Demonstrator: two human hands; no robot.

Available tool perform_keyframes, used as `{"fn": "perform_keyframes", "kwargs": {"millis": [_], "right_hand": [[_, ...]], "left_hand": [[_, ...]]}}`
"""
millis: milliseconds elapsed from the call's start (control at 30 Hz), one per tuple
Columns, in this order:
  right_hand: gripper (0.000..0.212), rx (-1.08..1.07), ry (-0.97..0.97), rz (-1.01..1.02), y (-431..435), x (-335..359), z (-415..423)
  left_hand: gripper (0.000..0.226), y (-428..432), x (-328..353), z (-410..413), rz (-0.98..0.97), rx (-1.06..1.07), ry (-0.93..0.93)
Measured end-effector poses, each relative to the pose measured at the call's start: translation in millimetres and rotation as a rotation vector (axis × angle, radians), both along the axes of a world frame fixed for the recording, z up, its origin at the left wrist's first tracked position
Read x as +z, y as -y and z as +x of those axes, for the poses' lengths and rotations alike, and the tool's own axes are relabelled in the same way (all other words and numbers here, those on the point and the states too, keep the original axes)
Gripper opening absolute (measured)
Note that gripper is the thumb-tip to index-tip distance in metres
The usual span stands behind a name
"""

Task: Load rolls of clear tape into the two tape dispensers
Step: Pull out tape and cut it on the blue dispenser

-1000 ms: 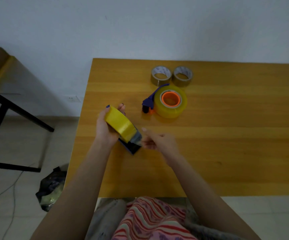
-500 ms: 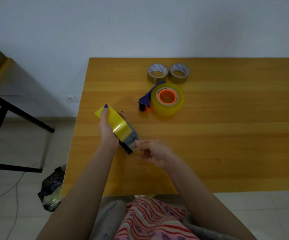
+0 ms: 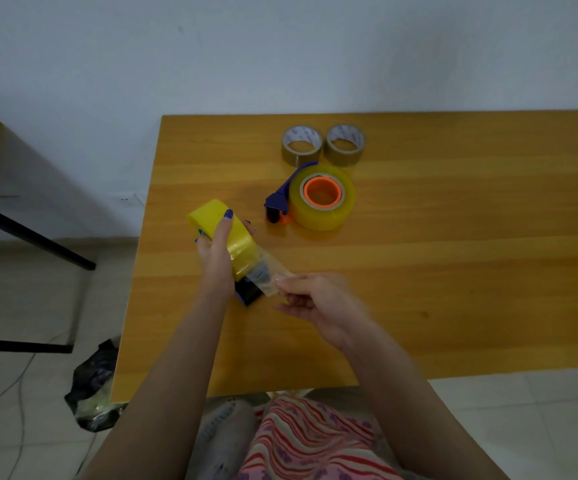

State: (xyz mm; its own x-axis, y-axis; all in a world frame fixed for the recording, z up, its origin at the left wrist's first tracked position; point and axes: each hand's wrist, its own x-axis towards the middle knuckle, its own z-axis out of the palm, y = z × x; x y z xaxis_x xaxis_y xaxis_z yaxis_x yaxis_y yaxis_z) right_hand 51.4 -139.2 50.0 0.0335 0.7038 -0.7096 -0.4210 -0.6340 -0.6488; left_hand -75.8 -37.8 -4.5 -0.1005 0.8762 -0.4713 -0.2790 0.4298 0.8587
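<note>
My left hand (image 3: pixel 215 258) grips a yellowish clear tape roll (image 3: pixel 225 237) seated in a blue dispenser (image 3: pixel 250 293), held just above the table's left part. My right hand (image 3: pixel 315 297) pinches the loose clear tape strip (image 3: pixel 268 271), stretched from the roll over the dispenser's front. A second blue dispenser (image 3: pixel 280 199) with an orange hub lies flat farther back, with a clear tape roll (image 3: pixel 322 197) on it.
Two brown tape rolls (image 3: pixel 302 145) (image 3: pixel 345 144) lie side by side near the back of the wooden table (image 3: pixel 454 271). A black table frame (image 3: pixel 21 233) and a dark bag (image 3: pixel 93 386) are on the floor to the left.
My right hand has drawn the tape end out to the right, so a clear strip now spans from the roll. My left hand kept its hold on the roll and dispenser.
</note>
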Motion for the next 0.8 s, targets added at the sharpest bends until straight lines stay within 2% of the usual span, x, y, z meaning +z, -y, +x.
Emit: {"fn": "perform_keyframes", "kwargs": {"millis": [100, 167, 300, 400, 567, 800], "right_hand": [[0.009, -0.004, -0.004, 0.004, 2, 4, 1], [0.013, 0.006, -0.019, -0.029, 4, 0, 1], [0.017, 0.013, 0.005, -0.053, -4, -3, -4], [0.018, 0.022, 0.065, -0.025, -12, -5, -5], [0.017, 0.121, 0.125, -0.081, 1, -19, 6], [0.016, 0.062, 0.113, -0.17, 16, -34, 17]], "left_hand": [[0.04, 0, 0, -3, 0.106, -0.107, -0.002], [0.026, -1, 0, -9, 0.109, -0.14, 0.048], [0.031, -4, 5, -15, 0.068, -0.123, 0.156], [0.041, -5, 13, -15, 0.038, -0.098, 0.176], [0.042, -3, 13, -11, 0.045, -0.08, 0.213], [0.051, -2, 8, 0, 0.057, -0.065, 0.286]]}}
